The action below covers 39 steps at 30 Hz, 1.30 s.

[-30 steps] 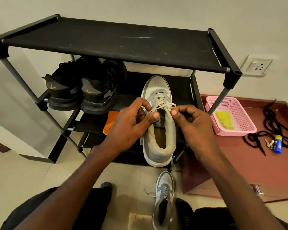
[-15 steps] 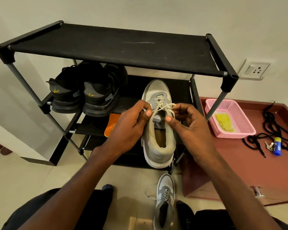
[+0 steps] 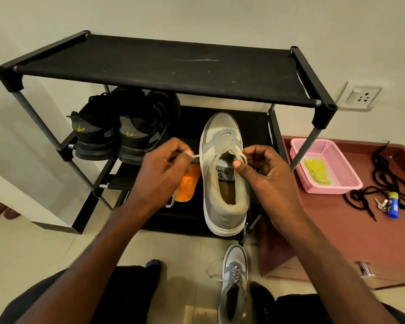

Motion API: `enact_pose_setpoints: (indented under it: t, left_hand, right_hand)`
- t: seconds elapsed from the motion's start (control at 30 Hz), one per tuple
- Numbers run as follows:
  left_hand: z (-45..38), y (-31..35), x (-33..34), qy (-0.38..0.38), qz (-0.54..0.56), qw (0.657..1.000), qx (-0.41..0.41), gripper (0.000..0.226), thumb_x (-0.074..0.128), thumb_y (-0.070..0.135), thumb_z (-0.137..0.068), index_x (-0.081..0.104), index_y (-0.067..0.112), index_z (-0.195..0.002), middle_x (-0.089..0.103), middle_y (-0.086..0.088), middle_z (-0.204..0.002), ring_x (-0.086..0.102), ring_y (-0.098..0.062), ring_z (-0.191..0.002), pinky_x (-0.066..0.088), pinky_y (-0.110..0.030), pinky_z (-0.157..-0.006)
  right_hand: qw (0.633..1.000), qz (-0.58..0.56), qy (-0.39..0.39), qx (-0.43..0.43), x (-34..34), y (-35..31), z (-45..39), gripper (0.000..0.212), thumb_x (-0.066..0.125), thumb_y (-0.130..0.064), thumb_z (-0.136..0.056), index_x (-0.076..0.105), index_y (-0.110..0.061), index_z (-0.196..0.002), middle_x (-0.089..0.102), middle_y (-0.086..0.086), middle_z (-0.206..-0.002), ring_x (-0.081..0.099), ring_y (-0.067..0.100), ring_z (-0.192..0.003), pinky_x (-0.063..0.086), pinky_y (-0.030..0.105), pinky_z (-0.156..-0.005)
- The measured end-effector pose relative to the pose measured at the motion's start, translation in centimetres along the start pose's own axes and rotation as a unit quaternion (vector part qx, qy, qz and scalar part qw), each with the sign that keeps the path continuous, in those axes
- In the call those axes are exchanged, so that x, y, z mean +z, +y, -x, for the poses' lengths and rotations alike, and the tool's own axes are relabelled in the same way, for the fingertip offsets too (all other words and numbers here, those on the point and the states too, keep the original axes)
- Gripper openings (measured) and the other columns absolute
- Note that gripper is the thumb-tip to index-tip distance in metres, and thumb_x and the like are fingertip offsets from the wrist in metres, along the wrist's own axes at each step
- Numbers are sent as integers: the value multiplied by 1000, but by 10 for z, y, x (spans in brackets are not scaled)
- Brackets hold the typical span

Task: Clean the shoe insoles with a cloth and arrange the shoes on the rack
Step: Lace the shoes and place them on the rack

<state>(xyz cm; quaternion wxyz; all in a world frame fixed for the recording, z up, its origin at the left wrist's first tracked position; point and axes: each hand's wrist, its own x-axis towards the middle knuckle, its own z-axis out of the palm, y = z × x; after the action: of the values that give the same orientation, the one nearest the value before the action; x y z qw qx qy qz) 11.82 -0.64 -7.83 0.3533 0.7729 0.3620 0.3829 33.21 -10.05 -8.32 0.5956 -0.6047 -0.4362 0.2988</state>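
A grey-and-white sneaker (image 3: 222,183) stands on the middle shelf of the black shoe rack (image 3: 164,66), toe to the wall. My left hand (image 3: 166,169) pinches one end of its white lace (image 3: 211,155) and holds it out to the left. My right hand (image 3: 264,174) grips the other lace end by the shoe's tongue. The matching sneaker (image 3: 233,281) lies on the floor between my knees, laces loose. A yellow cloth (image 3: 316,171) lies in the pink basket (image 3: 351,181) at the right.
A pair of black sneakers (image 3: 124,132) sits at the left of the same shelf. An orange insole (image 3: 186,185) lies on a lower shelf. On the red-brown ledge (image 3: 337,230) lie black laces (image 3: 384,181), keys and a blue tube (image 3: 393,204). A wall socket (image 3: 360,98) is behind.
Both hands have drawn apart, the left one moving left with its lace end, so the lace now stretches across the shoe's opening. The view has tilted down slightly.
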Motion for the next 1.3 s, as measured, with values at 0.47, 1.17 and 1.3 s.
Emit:
enact_pose_setpoints:
  t: [0.47,1.17,1.3]
  left_hand:
    - [-9,9,29,-29,16,999,-21,20,46,29,-108,56,12,-110,66,2,-93,64,-7,-85,53,-17,-72]
    - [-29,34,-9,-18,-378,918,117,11,48,32,-103,55,24,-102,58,5,-75,57,-19,-66,43,-36,-57]
    - [-42,58,-31,-130,-426,892,77,10,55,23,-100,60,24,-92,58,4,-80,59,-19,-76,40,-34,-62]
  right_hand:
    - [998,54,8,1,0,4,-4,21,82,-26,-88,70,-13,-99,72,4,-108,71,15,-98,58,21,-78]
    - [881,435,39,-182,-37,-40,-15,15,62,-21,-102,73,-24,-112,76,4,-95,68,26,-83,38,29,-67]
    - [807,572,-12,-144,-65,-63,-18,17,59,-20,-100,71,-23,-111,74,11,-98,66,39,-90,36,34,-69]
